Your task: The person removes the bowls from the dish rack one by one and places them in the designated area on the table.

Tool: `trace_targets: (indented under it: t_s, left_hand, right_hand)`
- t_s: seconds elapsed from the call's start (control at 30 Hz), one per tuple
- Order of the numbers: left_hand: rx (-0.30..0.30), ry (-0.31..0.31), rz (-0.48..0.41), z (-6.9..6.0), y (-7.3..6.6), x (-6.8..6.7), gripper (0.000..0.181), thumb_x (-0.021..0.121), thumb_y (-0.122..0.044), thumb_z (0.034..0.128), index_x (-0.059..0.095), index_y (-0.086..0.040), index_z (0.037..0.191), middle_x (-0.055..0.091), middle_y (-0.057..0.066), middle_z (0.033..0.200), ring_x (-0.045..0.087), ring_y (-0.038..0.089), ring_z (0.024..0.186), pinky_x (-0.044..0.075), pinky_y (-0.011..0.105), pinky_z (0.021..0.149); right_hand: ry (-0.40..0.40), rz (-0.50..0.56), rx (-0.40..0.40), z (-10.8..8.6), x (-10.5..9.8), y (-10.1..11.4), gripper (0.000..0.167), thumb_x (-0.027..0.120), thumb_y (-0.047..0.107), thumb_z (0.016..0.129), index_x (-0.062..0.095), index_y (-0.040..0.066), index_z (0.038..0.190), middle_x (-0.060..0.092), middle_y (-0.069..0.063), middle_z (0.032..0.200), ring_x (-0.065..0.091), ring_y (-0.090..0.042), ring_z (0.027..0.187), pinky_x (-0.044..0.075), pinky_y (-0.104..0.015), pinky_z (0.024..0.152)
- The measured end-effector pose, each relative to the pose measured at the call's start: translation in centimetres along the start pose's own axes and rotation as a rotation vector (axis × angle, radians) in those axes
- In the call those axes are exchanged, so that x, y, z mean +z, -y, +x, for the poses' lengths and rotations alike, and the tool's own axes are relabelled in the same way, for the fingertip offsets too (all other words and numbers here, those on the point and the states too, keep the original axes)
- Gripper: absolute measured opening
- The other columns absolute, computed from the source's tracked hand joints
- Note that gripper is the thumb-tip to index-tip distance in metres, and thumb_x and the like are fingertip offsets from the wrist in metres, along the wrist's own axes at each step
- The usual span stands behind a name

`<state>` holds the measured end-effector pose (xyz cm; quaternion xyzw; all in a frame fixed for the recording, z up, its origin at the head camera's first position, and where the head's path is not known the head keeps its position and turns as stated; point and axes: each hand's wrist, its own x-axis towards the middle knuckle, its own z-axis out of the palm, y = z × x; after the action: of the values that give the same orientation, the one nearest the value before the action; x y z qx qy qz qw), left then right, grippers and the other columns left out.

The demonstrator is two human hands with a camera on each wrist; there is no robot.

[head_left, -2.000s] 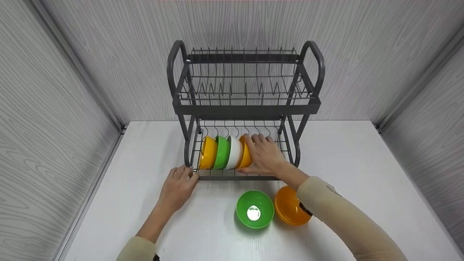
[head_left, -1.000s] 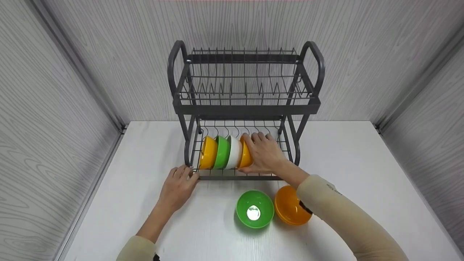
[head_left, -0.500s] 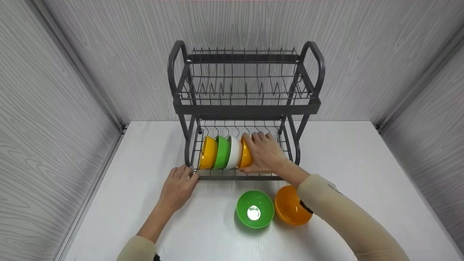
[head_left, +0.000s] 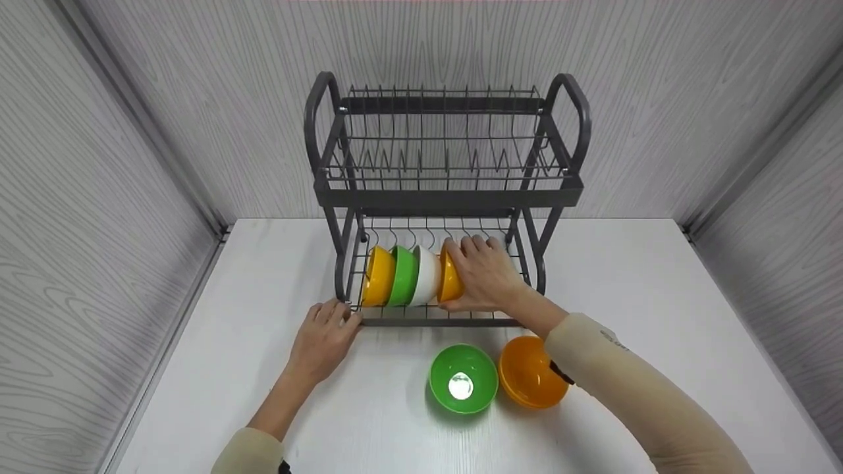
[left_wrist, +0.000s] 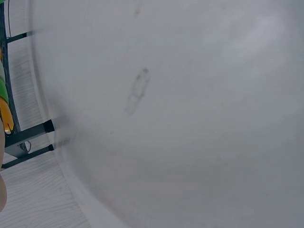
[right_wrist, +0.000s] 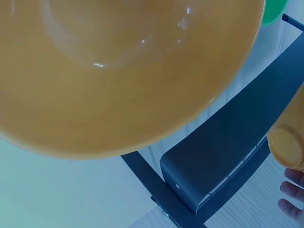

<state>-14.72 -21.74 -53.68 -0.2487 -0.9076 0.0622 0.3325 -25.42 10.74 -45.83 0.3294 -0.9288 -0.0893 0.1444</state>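
On the lower shelf of a dark two-tier dish rack (head_left: 448,199), my right hand (head_left: 487,273) grips an orange bowl (head_left: 450,275) that stands on its side. In the right wrist view, fingertips (right_wrist: 290,191) touch the base of this orange bowl (right_wrist: 286,145) at the right edge. To its left lean a white bowl (head_left: 427,276), a green bowl (head_left: 404,276) and a yellow-orange bowl (head_left: 379,276). My left hand (head_left: 324,339) holds the rack's front left corner with its fingers and thumb. Only a sliver of that hand shows in the left wrist view.
In front of the rack, a green bowl (head_left: 463,380) sits upright on the white table (head_left: 369,408). Beside it are stacked orange bowls (head_left: 530,374), partly under my right sleeve. Grey wood-grain panels (head_left: 448,39) enclose the back and sides.
My right hand has shifted slightly right and back with the orange bowl, widening the gap to the white bowl. The left hand keeps its place.
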Motion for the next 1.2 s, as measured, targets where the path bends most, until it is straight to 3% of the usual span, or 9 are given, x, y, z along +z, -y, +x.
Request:
trace_targets:
  t_s: [0.2,0.43,0.9,1.2]
  left_hand:
    - [-0.007,0.009,-0.013,0.0,0.1,0.0,0.026,0.084,-0.020,0.0893,0.065,-0.013,0.106,0.064,0.009,0.097,0.066,0.031,0.105,0.061,0.044,0.090]
    - [-0.007,0.011,-0.011,0.0,0.0,0.0,0.026,0.084,-0.021,0.0890,0.066,-0.012,0.106,0.065,0.010,0.098,0.068,0.032,0.106,0.061,0.044,0.090]
    - [0.001,-0.006,0.002,0.0,0.0,0.0,0.023,0.082,-0.019,0.0900,0.068,-0.012,0.107,0.065,0.010,0.096,0.067,0.032,0.104,0.062,0.044,0.088]
    - [0.008,-0.010,0.001,-0.1,0.1,0.1,0.026,0.083,-0.019,0.0892,0.064,-0.012,0.106,0.064,0.010,0.097,0.068,0.032,0.105,0.061,0.044,0.088]
  right_hand:
    - [-0.012,0.004,0.004,-0.2,-0.1,-0.3,0.113,0.062,0.092,0.071,0.038,0.012,0.147,0.065,-0.016,0.115,0.064,-0.036,0.104,0.054,-0.048,0.089]
    - [0.015,0.010,0.004,-0.4,-0.3,-0.6,0.111,0.061,0.091,0.072,0.037,0.013,0.147,0.064,-0.017,0.118,0.062,-0.037,0.108,0.053,-0.051,0.097]
    - [-0.019,0.042,-0.006,-1.1,-0.6,-1.3,0.110,0.066,0.089,0.071,0.037,0.011,0.144,0.066,-0.018,0.115,0.063,-0.039,0.109,0.055,-0.050,0.097]
    - [-0.056,0.026,-0.025,-2.0,-1.1,-1.6,0.112,0.063,0.090,0.072,0.038,0.010,0.146,0.064,-0.015,0.111,0.062,-0.035,0.104,0.054,-0.046,0.090]
